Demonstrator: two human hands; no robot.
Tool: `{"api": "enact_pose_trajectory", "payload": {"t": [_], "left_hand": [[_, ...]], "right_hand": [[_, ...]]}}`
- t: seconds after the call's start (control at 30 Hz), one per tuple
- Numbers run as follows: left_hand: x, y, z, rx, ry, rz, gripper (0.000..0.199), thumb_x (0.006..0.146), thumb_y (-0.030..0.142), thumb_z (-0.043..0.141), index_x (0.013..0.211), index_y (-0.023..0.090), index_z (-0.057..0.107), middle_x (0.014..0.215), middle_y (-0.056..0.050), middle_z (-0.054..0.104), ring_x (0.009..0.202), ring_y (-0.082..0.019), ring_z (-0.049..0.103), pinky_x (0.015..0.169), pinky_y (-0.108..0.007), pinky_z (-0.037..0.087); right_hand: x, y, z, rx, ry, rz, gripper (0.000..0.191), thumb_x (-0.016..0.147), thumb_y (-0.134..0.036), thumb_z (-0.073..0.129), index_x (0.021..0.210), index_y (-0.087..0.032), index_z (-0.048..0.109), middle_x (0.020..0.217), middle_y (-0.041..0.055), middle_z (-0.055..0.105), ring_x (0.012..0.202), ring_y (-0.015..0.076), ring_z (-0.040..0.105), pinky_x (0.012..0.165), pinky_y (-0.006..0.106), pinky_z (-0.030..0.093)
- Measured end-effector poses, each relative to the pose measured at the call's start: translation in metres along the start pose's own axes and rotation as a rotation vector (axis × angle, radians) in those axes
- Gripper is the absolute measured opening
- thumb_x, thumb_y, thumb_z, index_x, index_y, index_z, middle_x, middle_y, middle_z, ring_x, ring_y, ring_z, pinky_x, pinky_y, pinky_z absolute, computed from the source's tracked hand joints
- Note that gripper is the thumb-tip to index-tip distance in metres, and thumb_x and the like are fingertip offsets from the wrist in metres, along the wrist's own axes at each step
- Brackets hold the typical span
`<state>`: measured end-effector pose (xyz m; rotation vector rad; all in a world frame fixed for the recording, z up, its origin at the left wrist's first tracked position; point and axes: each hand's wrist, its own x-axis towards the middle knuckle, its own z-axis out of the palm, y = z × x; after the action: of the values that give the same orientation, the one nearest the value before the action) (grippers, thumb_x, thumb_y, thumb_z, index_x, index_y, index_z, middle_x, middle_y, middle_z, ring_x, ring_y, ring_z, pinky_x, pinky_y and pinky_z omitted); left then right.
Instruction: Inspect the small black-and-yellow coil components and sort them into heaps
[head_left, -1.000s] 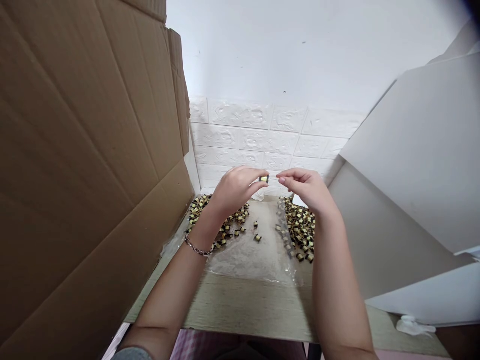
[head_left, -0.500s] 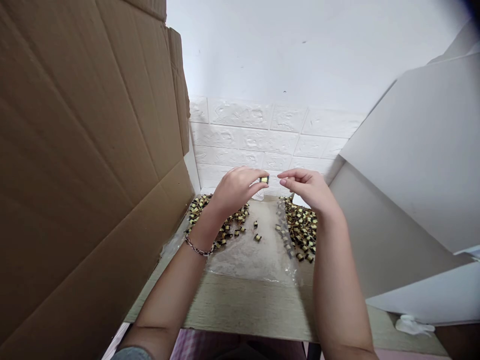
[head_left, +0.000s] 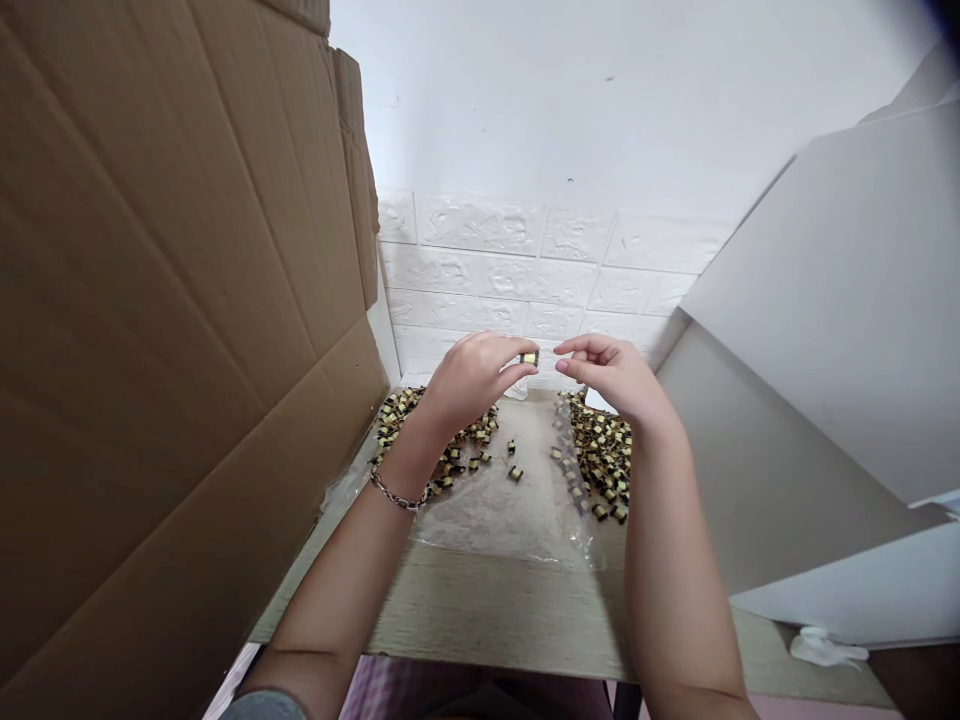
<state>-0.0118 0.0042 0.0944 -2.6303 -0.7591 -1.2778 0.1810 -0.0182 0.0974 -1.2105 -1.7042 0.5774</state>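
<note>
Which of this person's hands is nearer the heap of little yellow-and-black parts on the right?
Right. The right hand is over the far end of the heap, while the left hand is farther off to its left, holding a small part.

Big brown cardboard point(head_left: 172, 350) on the left. White brick wall point(head_left: 525, 270) ahead. White boards point(head_left: 825, 300) and a crumpled white scrap point(head_left: 825, 648) on the right.

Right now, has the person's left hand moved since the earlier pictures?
No, not noticeably: the left hand, pinching a small transformer, sits in the same spot against the white brick wall behind it.
</note>
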Motion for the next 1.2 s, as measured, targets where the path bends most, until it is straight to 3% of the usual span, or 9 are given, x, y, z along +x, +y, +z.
{"api": "enact_pose_trajectory", "payload": {"t": [1.2], "left_hand": [[0.0005,0.0017,-0.0005,-0.011,-0.017,-0.019,0.02,0.081,0.029,0.05,0.097,0.019,0.057,0.096,-0.001,0.064,0.09,-0.014,0.056,0.08,-0.027,0.04]], "right_hand": [[-0.0019,-0.0015,-0.0008,-0.028,-0.013,0.054,0.031,0.066,-0.041,0.061,0.084,-0.016,0.062,0.055,-0.0026,0.043,0.053,0.0083,0.038,0.048,0.022,0.028]]}}
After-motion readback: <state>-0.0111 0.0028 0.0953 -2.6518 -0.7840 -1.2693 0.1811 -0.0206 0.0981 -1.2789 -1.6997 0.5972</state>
